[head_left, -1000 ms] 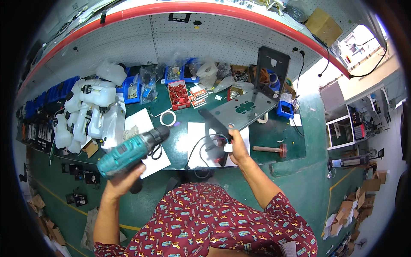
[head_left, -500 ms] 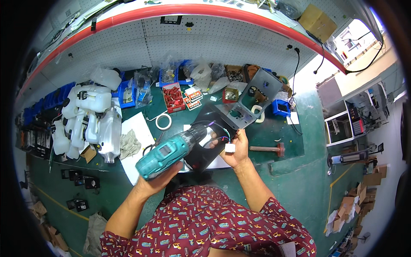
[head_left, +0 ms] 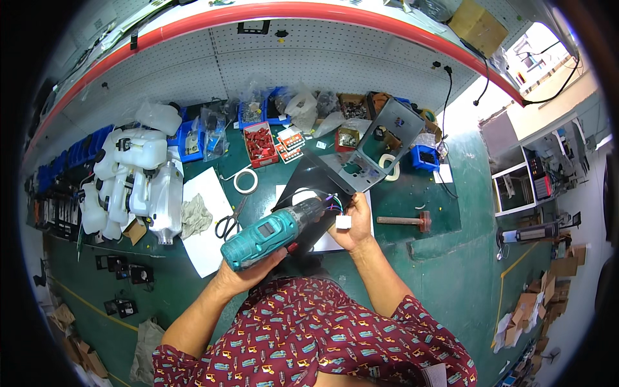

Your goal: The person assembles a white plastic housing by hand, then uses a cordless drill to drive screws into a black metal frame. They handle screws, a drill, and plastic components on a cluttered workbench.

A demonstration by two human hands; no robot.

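My left hand (head_left: 256, 269) is wrapped round a teal cordless drill (head_left: 259, 244), whose black chuck points up and right. The drill's nose reaches to several coloured wires beside a black casing (head_left: 307, 179) with glossy flat sides. My right hand (head_left: 358, 227) is closed on the near right edge of this casing, thumb uppermost. A white plug connector (head_left: 343, 222) on the wires lies against the right palm. Beyond the casing a grey metal housing (head_left: 401, 124) stands tilted with an opening in it; whether the two are joined I cannot tell. The drill's tip is hidden among the wires.
A hammer (head_left: 398, 220) lies to the right. On the left are scissors (head_left: 225, 226), a tape roll (head_left: 236, 183), a grey cloth (head_left: 195, 217) and several white plastic tanks (head_left: 138, 155). Behind stand a red parts box (head_left: 263, 162) and blue bins (head_left: 424, 169). A red-edged shelf (head_left: 309, 10) hangs above.
My left hand has brought the drill rightward and slightly down, its nose now nearer the wires at my right hand. The scissors have come into fuller view. The right hand keeps its hold.
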